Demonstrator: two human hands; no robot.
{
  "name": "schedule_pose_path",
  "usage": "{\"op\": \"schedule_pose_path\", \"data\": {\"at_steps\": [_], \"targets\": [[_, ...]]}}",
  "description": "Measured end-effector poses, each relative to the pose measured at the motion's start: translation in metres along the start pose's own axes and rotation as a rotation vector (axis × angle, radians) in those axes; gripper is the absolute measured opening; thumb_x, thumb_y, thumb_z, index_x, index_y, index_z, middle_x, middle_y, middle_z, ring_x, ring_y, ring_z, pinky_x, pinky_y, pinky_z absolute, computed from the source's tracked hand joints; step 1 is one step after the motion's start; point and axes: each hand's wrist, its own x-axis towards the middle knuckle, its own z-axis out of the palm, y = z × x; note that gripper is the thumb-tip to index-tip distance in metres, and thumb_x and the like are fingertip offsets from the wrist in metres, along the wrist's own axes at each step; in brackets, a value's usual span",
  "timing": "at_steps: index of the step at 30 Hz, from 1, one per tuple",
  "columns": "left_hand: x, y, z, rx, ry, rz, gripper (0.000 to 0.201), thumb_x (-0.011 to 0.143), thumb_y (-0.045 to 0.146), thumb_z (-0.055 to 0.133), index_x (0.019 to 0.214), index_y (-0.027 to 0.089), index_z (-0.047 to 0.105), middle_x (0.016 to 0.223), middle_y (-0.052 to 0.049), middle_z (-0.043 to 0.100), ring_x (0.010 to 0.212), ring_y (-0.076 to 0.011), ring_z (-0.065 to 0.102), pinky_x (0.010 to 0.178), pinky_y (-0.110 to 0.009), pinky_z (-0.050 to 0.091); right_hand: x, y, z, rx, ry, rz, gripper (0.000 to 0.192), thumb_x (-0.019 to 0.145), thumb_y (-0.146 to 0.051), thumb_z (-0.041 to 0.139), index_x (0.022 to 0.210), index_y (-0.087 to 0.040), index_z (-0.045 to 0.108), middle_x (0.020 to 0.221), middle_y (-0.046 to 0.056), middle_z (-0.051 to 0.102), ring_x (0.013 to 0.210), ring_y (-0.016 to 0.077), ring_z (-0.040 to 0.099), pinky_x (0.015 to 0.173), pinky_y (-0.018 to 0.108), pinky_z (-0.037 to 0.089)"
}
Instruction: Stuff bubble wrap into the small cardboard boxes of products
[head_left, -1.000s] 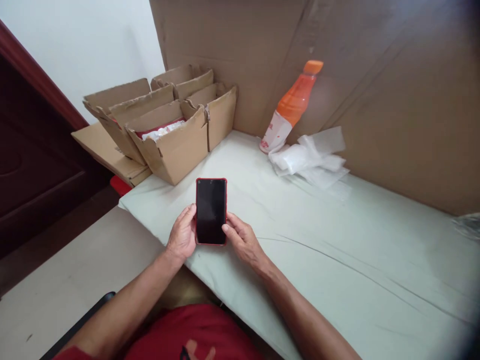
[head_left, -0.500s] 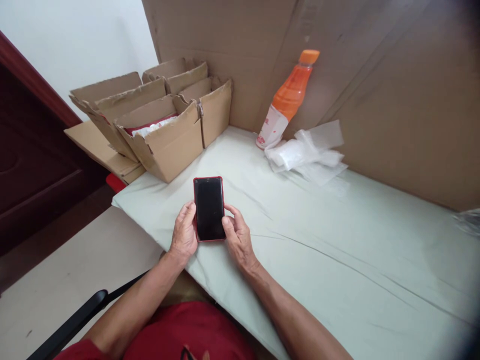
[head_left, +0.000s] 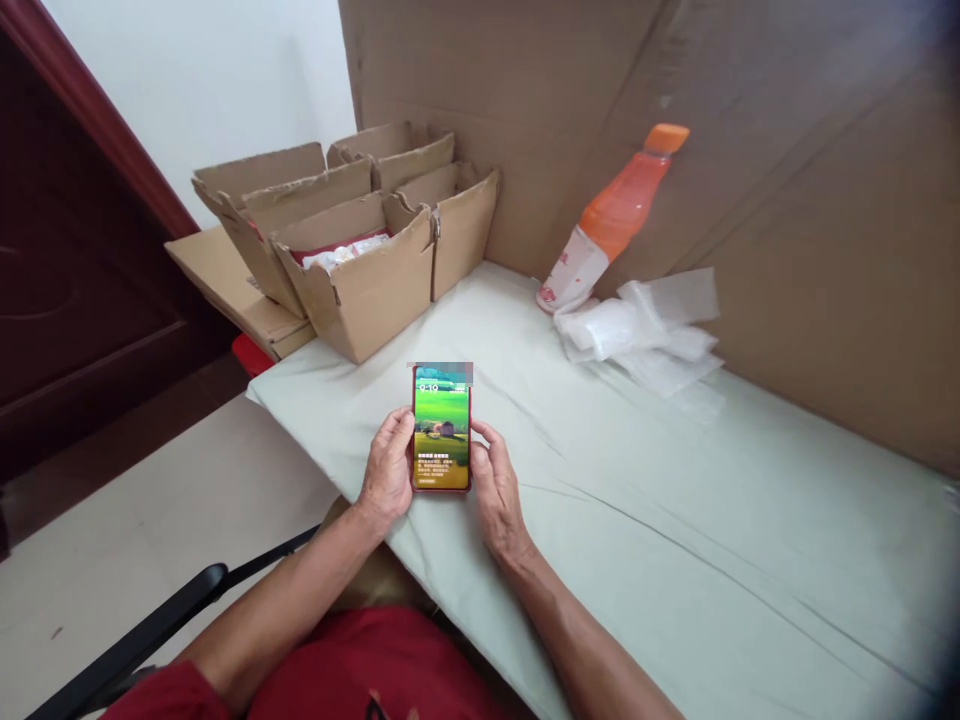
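Between my hands is a smartphone (head_left: 441, 425) in a red case, upright to my view over the table's near edge. Its screen is lit, with a green landscape picture and a clock. My left hand (head_left: 390, 465) is closed round the phone's left side, thumb along the edge. My right hand (head_left: 496, 490) is at the right side, fingers curled against the edge and thumb beside the lower right of the case. The fingers behind the phone are hidden.
Open cardboard boxes (head_left: 390, 290) stand at the back left, one with red and white contents. An orange drink bottle (head_left: 619, 210) leans by the cardboard wall (head_left: 810, 220), beside crumpled clear plastic bags (head_left: 637, 330). A pale green cloth (head_left: 675, 560) covers the table. A black chair armrest (head_left: 180, 610) is at lower left.
The phone's screen has gone from black to lit. My right thumb has come off the phone's front toward its right edge. The whole view has shifted, placing everything farther right.
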Motion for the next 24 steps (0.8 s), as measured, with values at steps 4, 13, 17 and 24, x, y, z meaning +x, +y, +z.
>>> {"op": "schedule_pose_path", "data": {"at_steps": [4, 13, 17, 24], "targets": [[-0.0008, 0.0005, -0.0006, -0.022, -0.009, -0.028, 0.049, 0.066, 0.051, 0.087, 0.095, 0.020, 0.063, 0.081, 0.000, 0.074, 0.080, -0.0205, 0.073, 0.080, -0.035, 0.058, 0.0004, 0.0025, 0.0003, 0.002, -0.011, 0.017, 0.050, 0.103, -0.055, 0.037, 0.137, -0.020, 0.049, 0.089, 0.003, 0.068, 0.084, 0.0205, 0.063, 0.081, 0.034, 0.050], [-0.0014, 0.0004, 0.0003, -0.041, 0.001, -0.023, 0.051, 0.063, 0.051, 0.089, 0.094, 0.020, 0.063, 0.082, 0.000, 0.074, 0.077, -0.0192, 0.072, 0.078, -0.033, 0.058, 0.0007, 0.0041, -0.0005, 0.012, -0.012, 0.022, 0.049, 0.103, -0.053, 0.039, 0.138, -0.020, 0.049, 0.096, 0.003, 0.070, 0.091, 0.0207, 0.064, 0.085, 0.033, 0.050], [-0.0021, 0.0002, 0.0008, -0.042, 0.009, -0.016, 0.051, 0.063, 0.051, 0.089, 0.095, 0.019, 0.064, 0.083, 0.000, 0.074, 0.078, -0.0192, 0.072, 0.078, -0.033, 0.057, 0.0013, 0.0022, -0.0004, 0.011, -0.013, 0.023, 0.049, 0.103, -0.053, 0.039, 0.138, -0.020, 0.049, 0.096, 0.003, 0.070, 0.091, 0.0207, 0.065, 0.085, 0.033, 0.050], [-0.0023, 0.0015, 0.0012, -0.036, 0.015, -0.014, 0.053, 0.060, 0.050, 0.090, 0.094, 0.020, 0.063, 0.083, 0.000, 0.075, 0.079, -0.0210, 0.073, 0.080, -0.035, 0.058, 0.0017, 0.0043, -0.0005, 0.000, -0.008, -0.001, 0.048, 0.103, -0.054, 0.040, 0.136, -0.021, 0.051, 0.102, 0.005, 0.071, 0.096, 0.0217, 0.066, 0.086, 0.035, 0.051]]}}
